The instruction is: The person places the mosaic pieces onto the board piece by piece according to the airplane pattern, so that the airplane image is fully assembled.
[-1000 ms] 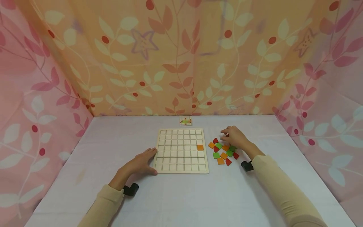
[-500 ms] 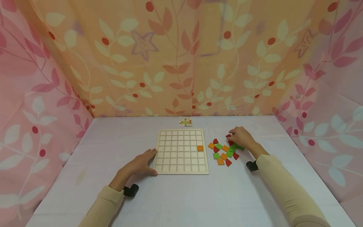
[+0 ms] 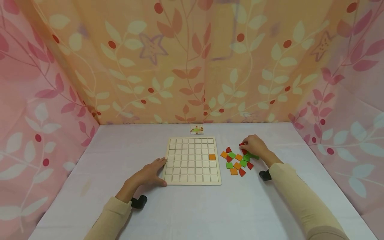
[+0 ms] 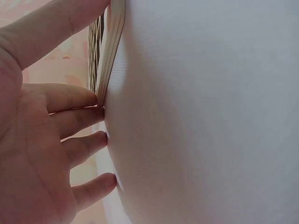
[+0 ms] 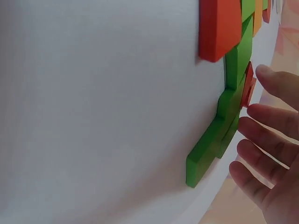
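Note:
My left hand (image 3: pixel 150 172) rests at the left edge of a pale wooden grid board (image 3: pixel 192 182), its fingertips and thumb against the rim. In the left wrist view the fingers are extended beside the board's edge (image 4: pixel 112 51). One orange square tile (image 3: pixel 212 157) lies in a cell on the board's right side. My right hand (image 3: pixel 256 146) is over the back of a loose tile group, fingertips right at a red tile (image 3: pixel 241 144). In the right wrist view its thumb and fingers are spread apart, close to red tiles (image 5: pixel 248 86) beside green ones (image 5: pixel 205 149).
Several more tiles lie right of the board, among them an orange square (image 3: pixel 234 171), a green square (image 3: pixel 229 165) and a red rounded piece (image 3: pixel 242 172). A small pattern card (image 3: pixel 196 129) lies behind the board. Patterned cloth (image 3: pixel 192 66) walls the white table (image 3: pixel 192 213).
My right hand has shifted slightly right and back, uncovering red and green tiles, and its fingertips have come down closer to the red tile. My left hand stays at the board.

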### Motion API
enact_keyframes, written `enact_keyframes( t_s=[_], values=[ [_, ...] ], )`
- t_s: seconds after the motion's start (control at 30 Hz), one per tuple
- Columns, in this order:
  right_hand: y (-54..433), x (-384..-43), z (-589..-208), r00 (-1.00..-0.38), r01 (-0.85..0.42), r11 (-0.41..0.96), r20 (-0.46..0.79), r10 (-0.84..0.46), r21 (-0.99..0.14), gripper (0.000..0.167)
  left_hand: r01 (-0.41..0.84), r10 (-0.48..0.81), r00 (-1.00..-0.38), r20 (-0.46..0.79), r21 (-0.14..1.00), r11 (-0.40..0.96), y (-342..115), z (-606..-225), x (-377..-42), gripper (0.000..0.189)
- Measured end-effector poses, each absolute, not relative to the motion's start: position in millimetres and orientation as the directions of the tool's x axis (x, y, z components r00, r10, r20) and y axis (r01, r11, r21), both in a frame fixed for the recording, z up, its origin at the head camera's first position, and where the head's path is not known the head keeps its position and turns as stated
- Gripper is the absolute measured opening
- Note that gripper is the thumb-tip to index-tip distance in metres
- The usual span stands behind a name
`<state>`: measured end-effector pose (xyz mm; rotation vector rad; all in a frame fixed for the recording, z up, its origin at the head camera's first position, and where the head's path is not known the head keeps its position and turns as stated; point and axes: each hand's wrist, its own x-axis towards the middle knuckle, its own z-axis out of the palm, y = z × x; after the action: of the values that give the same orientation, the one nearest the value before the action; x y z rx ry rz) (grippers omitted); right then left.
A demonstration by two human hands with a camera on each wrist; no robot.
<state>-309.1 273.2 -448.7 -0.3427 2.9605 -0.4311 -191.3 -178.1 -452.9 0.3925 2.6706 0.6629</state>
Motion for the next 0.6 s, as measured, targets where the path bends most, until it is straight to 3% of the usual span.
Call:
enact_keyframes(
  t_s=[0.3, 0.6],
  values=[
    [265, -315, -453, -0.963, -0.210, 0.929, -0.099, -0.250, -0.305, 0.028, 0.168, 0.338, -0.901, -0.274, 0.497, 0.851, -179, -455, -191, 0.102],
    [261, -318, -455, -0.967, -0.186, 0.919, -0.103, -0.234, -0.348, 0.029, 0.173, 0.343, -0.898, -0.275, 0.496, 0.851, -180, -454, -191, 0.102]
  ],
)
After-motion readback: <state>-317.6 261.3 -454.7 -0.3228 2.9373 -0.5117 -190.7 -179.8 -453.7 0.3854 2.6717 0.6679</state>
